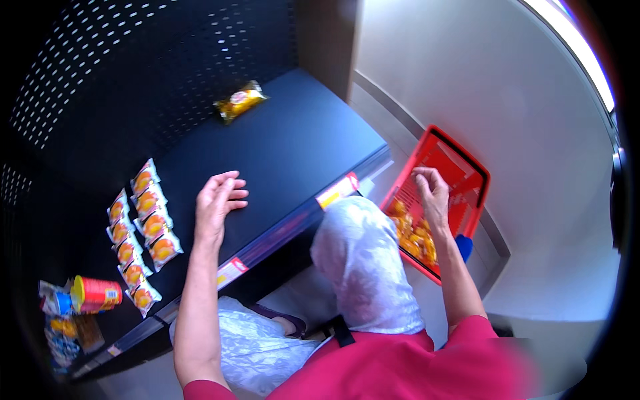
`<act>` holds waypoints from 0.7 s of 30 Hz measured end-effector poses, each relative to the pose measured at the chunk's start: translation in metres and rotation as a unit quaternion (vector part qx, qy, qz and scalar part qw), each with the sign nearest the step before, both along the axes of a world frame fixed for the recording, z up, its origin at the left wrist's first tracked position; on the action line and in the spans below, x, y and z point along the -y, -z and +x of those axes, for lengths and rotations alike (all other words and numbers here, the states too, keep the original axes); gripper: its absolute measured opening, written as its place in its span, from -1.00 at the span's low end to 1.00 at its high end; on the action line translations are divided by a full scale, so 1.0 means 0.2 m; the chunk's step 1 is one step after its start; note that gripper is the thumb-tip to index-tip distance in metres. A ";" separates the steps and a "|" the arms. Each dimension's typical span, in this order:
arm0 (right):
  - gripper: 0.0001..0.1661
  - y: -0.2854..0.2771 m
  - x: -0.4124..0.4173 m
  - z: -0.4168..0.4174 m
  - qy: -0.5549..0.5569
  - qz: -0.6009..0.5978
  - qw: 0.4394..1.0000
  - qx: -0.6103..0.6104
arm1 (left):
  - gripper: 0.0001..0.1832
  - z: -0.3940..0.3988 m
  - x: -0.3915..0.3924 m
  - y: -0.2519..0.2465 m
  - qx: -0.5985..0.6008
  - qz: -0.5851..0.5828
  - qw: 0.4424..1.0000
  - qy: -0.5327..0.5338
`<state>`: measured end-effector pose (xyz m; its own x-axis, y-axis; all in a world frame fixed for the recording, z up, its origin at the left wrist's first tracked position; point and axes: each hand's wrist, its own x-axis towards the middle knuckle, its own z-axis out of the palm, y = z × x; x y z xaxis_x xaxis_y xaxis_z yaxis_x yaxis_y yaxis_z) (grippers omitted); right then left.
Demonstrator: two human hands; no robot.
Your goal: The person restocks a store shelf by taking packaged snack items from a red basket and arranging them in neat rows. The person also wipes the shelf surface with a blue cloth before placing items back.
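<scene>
My left hand is over the front part of a dark shelf, its fingers apart and holding nothing. To its left, two rows of small wrapped snack packs with orange-yellow pictures lie on the shelf. One yellow wrapped packet sits at the back by the perforated panel. My right hand is above a red plastic basket, with its fingers bent inward; no item shows in it. Several orange-yellow wrapped packs are in the basket's near end, partly behind my forearm and knee.
A red and yellow tub and other packaged goods stand at the shelf's left end. Price labels line the front edge. My knee, in light patterned trousers, is between shelf and basket. A pale wall rises beyond the basket.
</scene>
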<state>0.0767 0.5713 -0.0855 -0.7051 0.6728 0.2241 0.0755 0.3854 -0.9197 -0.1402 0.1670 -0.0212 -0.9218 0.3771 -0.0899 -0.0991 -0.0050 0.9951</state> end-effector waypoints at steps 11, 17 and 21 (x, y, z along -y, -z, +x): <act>-0.49 -0.51 0.61 -1.19 -0.283 0.152 0.947 0.006 | -0.61 -0.08 0.00 0.02 0.058 0.123 0.990 -0.047; -0.29 -0.46 0.80 -1.69 -0.268 0.291 0.914 0.090 | -0.57 -0.09 0.02 0.03 0.073 0.129 0.987 -0.053; -0.38 -0.41 0.84 -1.85 -0.248 0.318 0.909 0.103 | -0.54 -0.08 0.01 0.01 0.079 0.116 0.989 -0.055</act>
<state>-0.2933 0.4032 -0.0033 -0.9575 0.0410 0.2857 -0.1076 0.8678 -0.4851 -0.1558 0.1653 -0.0222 -0.9400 0.3021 -0.1584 -0.2389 -0.2514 0.9380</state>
